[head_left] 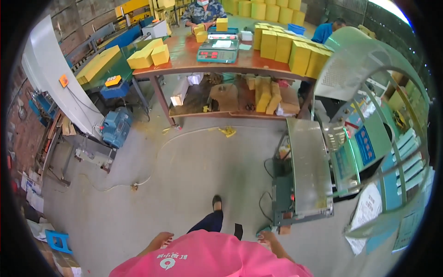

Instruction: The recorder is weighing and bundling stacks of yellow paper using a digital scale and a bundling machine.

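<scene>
Both hands hang low at my sides, on either side of my pink top point(207, 254). My left hand point(161, 239) has its fingers curled in, with something whitish at the fingertips; what they hold, if anything, is too small to make out. My right hand point(268, 237) is also curled, and a small teal thing point(263, 230) shows at its fingers, its kind unclear. That hand is nearest to the foot of a low machine with a flat metal top point(310, 166). One dark shoe point(217, 203) is forward on the grey floor.
Ahead stands a red-brown table point(184, 55) with a teal scale point(218, 51) and yellow blocks point(277, 44). A co-worker point(203, 13) sits behind it. A blue motor point(116, 127) stands left, a curved guard point(369, 69) right. A cable point(157, 161) crosses the floor.
</scene>
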A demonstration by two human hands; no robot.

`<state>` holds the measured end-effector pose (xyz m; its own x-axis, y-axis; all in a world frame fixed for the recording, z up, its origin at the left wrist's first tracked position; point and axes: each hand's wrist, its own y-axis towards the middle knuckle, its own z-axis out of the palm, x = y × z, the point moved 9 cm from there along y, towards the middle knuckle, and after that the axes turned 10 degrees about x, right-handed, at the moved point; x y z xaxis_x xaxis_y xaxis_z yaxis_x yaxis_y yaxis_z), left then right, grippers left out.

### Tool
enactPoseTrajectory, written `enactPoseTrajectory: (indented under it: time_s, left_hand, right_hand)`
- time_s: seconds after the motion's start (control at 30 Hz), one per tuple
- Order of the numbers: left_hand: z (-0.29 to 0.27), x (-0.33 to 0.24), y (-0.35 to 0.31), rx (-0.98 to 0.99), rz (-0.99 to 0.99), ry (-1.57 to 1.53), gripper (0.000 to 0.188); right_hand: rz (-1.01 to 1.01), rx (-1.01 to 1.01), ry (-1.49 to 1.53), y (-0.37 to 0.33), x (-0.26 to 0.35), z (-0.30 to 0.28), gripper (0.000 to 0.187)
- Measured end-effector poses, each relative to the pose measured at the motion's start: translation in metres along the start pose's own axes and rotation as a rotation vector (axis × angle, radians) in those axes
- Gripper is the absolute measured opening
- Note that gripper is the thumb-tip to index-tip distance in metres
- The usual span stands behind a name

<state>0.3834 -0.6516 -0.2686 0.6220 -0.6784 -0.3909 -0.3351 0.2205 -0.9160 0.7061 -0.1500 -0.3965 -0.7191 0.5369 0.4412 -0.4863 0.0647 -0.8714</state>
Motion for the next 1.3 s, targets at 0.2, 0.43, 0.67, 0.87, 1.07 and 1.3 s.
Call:
enactPoseTrajectory:
  time_s: [0.2, 0.43, 0.67, 0.87, 1.07, 1.3]
  left_hand:
    - [-0.026, -0.179, 0.09, -0.097, -0.062, -0.067, 0.04]
    - [-0.038, -0.582, 0.14, -0.036, 0.538, 0.084, 0.026]
    - [0.063, -0.906, 0.077, 0.037, 0.983, 0.327, 0.043]
    - [0.087, -1.024, 0.072, -0.017, 1.06, 0.407, 0.04]
    - [0.056, -1.126, 0.045, -0.158, 1.151, 0.403, 0.032]
    - [0.006, -1.258, 0.033, -0.65, 1.44, 0.785, 0.041]
  right_hand:
    - [-0.121, -0.039, 0.094, 0.032, 0.235, 0.02, 0.021]
    - [-0.404, -0.198, 0.011, 0.104, 0.396, 0.037, 0.031]
    - [-0.285, -0.083, 0.142, 0.139, 0.569, 0.024, 0.03]
    - [-0.365, 0.072, -0.188, 0.181, 0.748, 0.007, 0.031]
    - [-0.608, 0.419, -0.297, 0.115, 0.968, 0.047, 0.031]
    - [-1.105, 0.081, -0.709, 0.092, 1.193, 0.092, 0.036]
